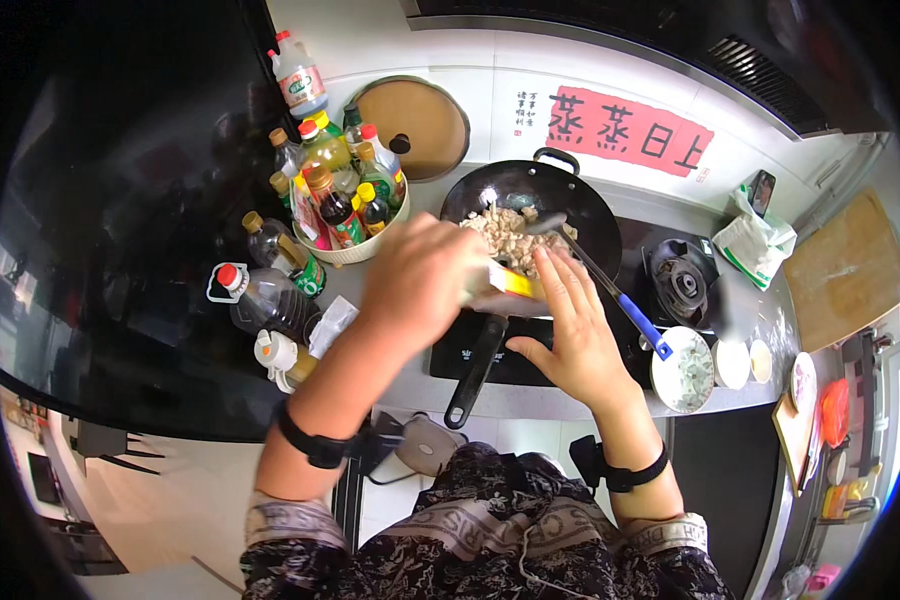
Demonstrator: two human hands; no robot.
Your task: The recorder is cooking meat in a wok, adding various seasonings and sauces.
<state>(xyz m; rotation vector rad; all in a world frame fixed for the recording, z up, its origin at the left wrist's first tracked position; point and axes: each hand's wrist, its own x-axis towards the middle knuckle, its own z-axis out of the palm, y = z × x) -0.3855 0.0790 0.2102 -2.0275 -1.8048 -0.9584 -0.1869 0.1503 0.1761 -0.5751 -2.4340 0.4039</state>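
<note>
My left hand [427, 281], blurred, grips a jar or packet with a yellow and white label [511, 283], tilted over the near edge of a black wok [570, 187]. The container's exact kind is unclear. My right hand [574, 330] is spread, its fingertips beside the container's right end; whether they touch it cannot be told. Chopped pale meat [514, 232] lies in the wok. A ladle or spatula with a blue-ended handle [641, 322] rests across the wok's right rim, its metal head over the meat. The wok's black handle [478, 375] points toward me.
A white basket [375, 247] of sauce bottles stands left of the wok, with a large plastic oil bottle [270, 296] nearer. At right are a gas burner [682, 283], a patterned bowl [682, 371], small white bowls [732, 364] and a plastic bag [757, 236]. A round lid [427, 127] leans against the wall.
</note>
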